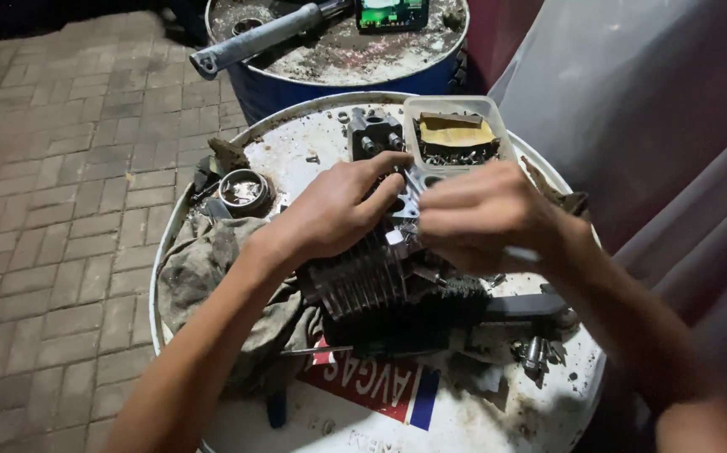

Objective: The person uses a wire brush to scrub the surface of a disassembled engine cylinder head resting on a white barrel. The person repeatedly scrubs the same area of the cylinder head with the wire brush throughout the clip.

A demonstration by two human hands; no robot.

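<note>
Plastic tray (497,113) and rag (204,260) flank the finned cylinder (363,285).

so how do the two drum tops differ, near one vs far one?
The near drum top is white and crowded with a finned engine part, a rag and a plastic tray. The far drum top is dark and grimy, with a blue wall, carrying a grey tube. Both are round with raised rims.

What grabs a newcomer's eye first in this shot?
Two bare hands meet at the centre of a white drum top: the left hand lies on a dark finned engine part, and the right hand is blurred beside it. Just behind them sits a clear plastic tub of small metal bits, and a grimy rag lies bunched along the drum's left edge.
</note>
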